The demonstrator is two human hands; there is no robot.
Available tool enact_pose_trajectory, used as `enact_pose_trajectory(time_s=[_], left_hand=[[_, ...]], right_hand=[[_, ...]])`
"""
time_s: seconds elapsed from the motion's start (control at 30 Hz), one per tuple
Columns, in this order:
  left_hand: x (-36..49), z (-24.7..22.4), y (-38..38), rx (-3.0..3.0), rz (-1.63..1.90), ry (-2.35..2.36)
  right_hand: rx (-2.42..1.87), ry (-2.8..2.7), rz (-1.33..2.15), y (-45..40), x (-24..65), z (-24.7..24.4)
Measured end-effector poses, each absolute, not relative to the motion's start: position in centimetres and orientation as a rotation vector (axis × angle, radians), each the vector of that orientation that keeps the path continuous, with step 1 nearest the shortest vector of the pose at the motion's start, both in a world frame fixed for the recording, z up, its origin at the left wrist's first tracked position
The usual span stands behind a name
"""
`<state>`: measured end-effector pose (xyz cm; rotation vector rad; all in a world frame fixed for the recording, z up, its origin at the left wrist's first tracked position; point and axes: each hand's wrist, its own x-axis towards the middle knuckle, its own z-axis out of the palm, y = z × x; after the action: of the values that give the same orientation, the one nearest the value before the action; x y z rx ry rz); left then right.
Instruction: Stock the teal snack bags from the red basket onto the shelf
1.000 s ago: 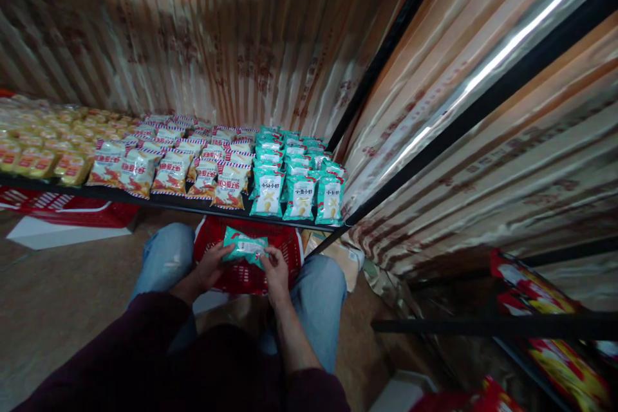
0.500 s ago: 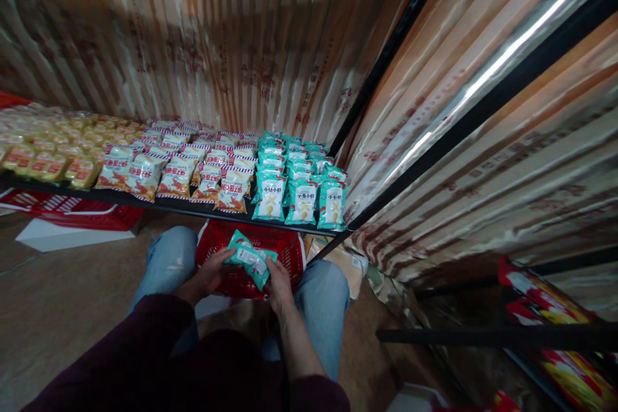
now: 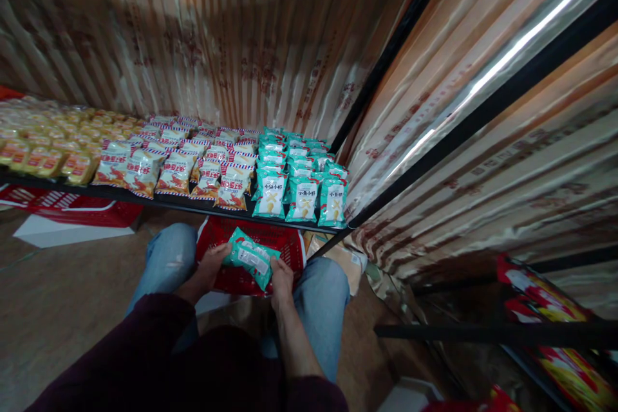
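Note:
Between my two hands is a teal snack bag (image 3: 252, 259), its pale printed label facing up. My left hand (image 3: 212, 265) grips its left end, and my right hand (image 3: 281, 275) pinches its right end. Beneath the bag lies a red plastic basket (image 3: 205, 232), between my knees and against the shelf's front edge. Teal snack bags of the same look (image 3: 303, 199) stand in rows at the right end of the black shelf (image 3: 193, 206). Left of them are rows of white-and-orange snack bags (image 3: 235, 185).
Yellow packaged food (image 3: 77, 167) fills the shelf's left part. Under it are another red basket (image 3: 96, 214) and a white box (image 3: 58, 232). Black rack posts (image 3: 396, 190) slant on the right, before a striped curtain (image 3: 232, 32). Red-and-yellow packets (image 3: 574, 373) lie at lower right.
The teal bag, twisted in the middle before, is now flatter between my hands. Both hands have stayed in nearly the same place above the basket.

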<state>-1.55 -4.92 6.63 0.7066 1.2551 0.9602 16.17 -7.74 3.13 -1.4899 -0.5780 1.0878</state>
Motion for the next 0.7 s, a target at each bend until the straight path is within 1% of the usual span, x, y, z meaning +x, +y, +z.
enact_pose_trajectory(time_s=[0.17,0.3,0.43,0.53,0.6,0.7], left_hand=[[-1.8,6.6,-4.7,0.711,0.984,1.270],[-1.9,6.2,-4.5,0.724,1.004,1.297],[-2.1,5.8,-4.5,0.747,1.016,1.375],[-2.1,5.9,-4.6,0.756,0.990,1.407],[-2.0,6.2,-4.7,0.755,0.946,1.413],[-1.4,7.0,-4.5,0.745,0.861,1.403]], right_hand=[[-1.573,-0.729,0.985,-7.8,16.6,3.2],[-1.626,-0.887,0.772,-8.3,16.5,4.7],[-1.564,-1.544,0.491,-9.2,15.4,5.5],[-1.552,-1.909,0.425,-9.7,14.5,5.2],[-1.624,-1.968,0.401,-9.8,14.1,4.9],[-1.713,-1.916,0.376,-9.7,13.9,4.7]])
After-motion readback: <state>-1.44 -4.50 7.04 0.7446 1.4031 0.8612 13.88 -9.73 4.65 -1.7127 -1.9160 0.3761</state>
